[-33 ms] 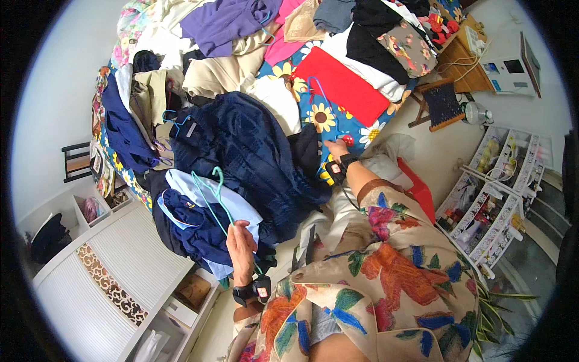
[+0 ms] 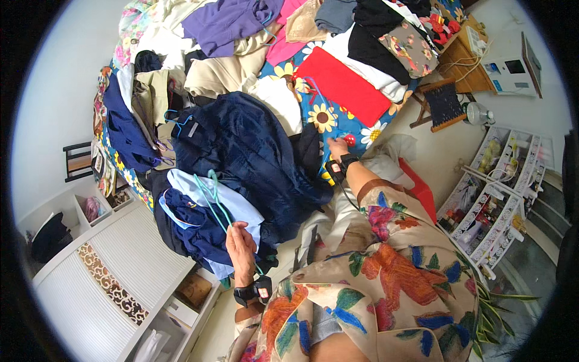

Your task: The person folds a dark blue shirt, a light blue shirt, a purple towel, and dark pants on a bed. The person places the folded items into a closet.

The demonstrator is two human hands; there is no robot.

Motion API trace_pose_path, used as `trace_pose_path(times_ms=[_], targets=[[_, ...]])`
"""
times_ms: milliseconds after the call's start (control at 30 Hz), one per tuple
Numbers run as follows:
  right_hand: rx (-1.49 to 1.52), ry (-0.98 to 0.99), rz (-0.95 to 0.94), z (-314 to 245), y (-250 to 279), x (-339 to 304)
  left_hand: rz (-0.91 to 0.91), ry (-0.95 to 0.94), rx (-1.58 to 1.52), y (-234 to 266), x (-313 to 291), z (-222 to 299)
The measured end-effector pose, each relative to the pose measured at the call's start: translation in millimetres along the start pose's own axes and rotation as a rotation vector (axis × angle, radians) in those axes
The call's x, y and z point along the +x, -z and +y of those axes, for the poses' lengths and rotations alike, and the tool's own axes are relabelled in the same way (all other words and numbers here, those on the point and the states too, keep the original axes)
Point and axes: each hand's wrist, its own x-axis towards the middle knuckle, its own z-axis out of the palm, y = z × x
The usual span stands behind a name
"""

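Note:
My left hand [image 2: 241, 248] is closed around a mint-green clothes hanger [image 2: 216, 202], its hook pointing up and away from me. Behind it lie a light-blue shirt [image 2: 247, 210] and crumpled navy clothing [image 2: 184, 208]. My right hand [image 2: 341, 149] is at the bed's near edge, its fingers closed at the lower end of a thin blue hanger [image 2: 320, 95]; the grip itself is partly hidden. That hanger's hook reaches over a folded red cloth [image 2: 347, 87]. Between my hands a dark navy garment [image 2: 244, 154] is spread out, with a light-blue hanger [image 2: 178, 122] at its collar.
Piled clothes, including a purple top [image 2: 226, 27], cover much of the flowered bedsheet [image 2: 322, 117]. On the left stands a white cabinet [image 2: 78, 295]. To the right are a folding stool [image 2: 443, 105], a clear bottle [image 2: 479, 113] and a storage rack [image 2: 482, 223]; a plant [image 2: 491, 320] is nearby.
The green hanger has turned slightly in my left hand. At my right hand the blue hanger has tilted a little, its hook shifting slightly left.

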Motion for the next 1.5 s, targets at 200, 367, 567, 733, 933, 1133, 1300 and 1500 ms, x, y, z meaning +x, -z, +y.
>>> trace_pose_path(times_ms=[200,367,567,733,933,1133,1300,1500], targets=[[0.418,0.510,-0.128,-97.5,32.4,-67.2,0.096,-0.109,-0.177,11.4,3.4,4.5],[0.812,0.629,-0.453,-185.8,57.6,-152.7,0.005,-0.276,-0.174,-17.3,27.4,36.9],[0.865,0.736,-0.762,-240.5,70.8,-237.8,0.039,-0.442,-0.310,-9.7,26.2,68.9],[0.628,0.797,-0.778,-315.4,84.6,-280.4,0.183,-0.480,-0.279,47.3,16.1,56.4],[0.362,0.897,-0.931,-397.6,83.6,-338.3,0.437,-0.494,-0.209,119.6,3.8,31.6],[-0.178,1.414,-0.543,-502.7,132.6,-446.5,0.607,-0.564,-0.176,166.9,14.2,19.9],[-0.213,1.345,-0.670,-553.4,157.0,-558.3,0.562,-0.552,-0.240,168.9,62.6,14.9],[-0.388,1.435,-0.628,-568.7,154.1,-608.2,0.572,-0.733,0.468,128.6,86.2,54.9]])
